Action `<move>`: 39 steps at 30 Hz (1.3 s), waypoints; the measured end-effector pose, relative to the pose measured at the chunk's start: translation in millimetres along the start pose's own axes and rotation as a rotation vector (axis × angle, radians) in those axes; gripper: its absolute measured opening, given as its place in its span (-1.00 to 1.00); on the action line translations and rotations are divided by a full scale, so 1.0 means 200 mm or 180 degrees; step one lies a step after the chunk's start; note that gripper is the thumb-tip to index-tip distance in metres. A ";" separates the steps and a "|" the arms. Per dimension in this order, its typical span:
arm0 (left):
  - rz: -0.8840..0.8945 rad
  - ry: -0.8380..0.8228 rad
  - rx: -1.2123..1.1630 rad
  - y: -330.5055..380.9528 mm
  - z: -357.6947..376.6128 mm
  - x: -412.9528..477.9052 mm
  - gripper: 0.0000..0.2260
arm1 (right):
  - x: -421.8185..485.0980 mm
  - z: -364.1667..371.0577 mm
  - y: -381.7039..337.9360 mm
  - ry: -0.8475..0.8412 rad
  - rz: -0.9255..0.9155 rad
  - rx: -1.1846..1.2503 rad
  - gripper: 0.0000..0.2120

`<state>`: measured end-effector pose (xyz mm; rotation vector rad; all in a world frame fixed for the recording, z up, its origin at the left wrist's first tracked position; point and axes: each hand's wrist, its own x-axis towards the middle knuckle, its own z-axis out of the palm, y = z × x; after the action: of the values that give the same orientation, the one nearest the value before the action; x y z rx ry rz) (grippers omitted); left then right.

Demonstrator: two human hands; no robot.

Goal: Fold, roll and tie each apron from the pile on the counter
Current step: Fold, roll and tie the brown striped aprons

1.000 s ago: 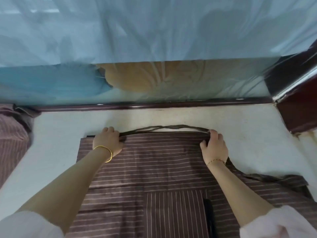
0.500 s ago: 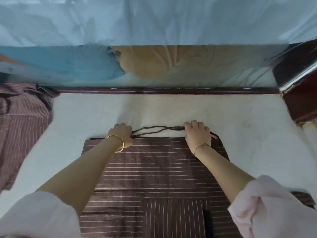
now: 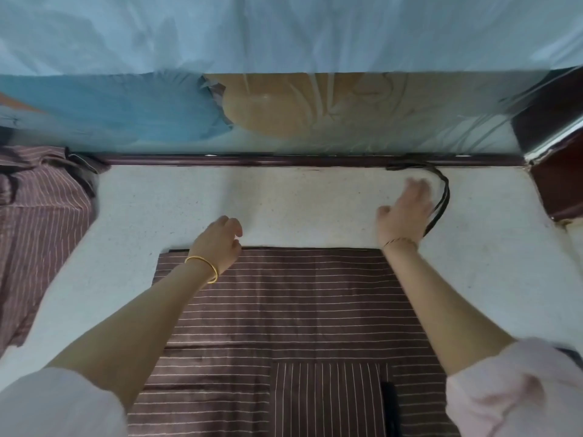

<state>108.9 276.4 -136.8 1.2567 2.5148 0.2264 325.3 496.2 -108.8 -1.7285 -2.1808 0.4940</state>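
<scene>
We see the left hand (image 3: 220, 244) loosely curled and empty at the far edge of the folded apron (image 3: 284, 304) on the table (image 3: 284, 203). The right hand (image 3: 405, 212) is blurred with fingers spread, the strings (image 3: 443, 197) just right of it. The apron pile (image 3: 38, 222) lies well left of the left hand.

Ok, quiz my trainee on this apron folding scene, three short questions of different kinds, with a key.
1. True or false: the dark strap lies across the middle of the folded apron.
2. Where is the pile of striped aprons? A) at the far left of the counter; B) at its far right; C) on top of the folded apron.
3. Fill in: the gold bangle is on the ___ wrist.
Key: 1 false, it lies on the counter beside the right hand; 2 A; 3 left.
</scene>
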 end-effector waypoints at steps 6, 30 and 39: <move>0.0264 -0.0094 0.0738 0.04 0.08 -0.07 -0.76 | -0.43 0.22 -0.06 -0.1210 -0.1939 -0.0976 -0.76; 0.0856 -0.0470 0.0983 -0.02 0.00 -0.02 -0.88 | -0.28 0.17 -0.15 -0.2023 -0.2351 -0.1572 -0.84; 0.0951 -0.0469 0.1127 -0.02 0.01 -0.02 -0.89 | -0.26 0.17 -0.15 -0.2216 -0.2157 -0.1783 -0.88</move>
<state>109.2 270.8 -139.1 1.7162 2.2990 -0.2491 296.0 436.3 -126.3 -0.9265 -3.4542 0.3419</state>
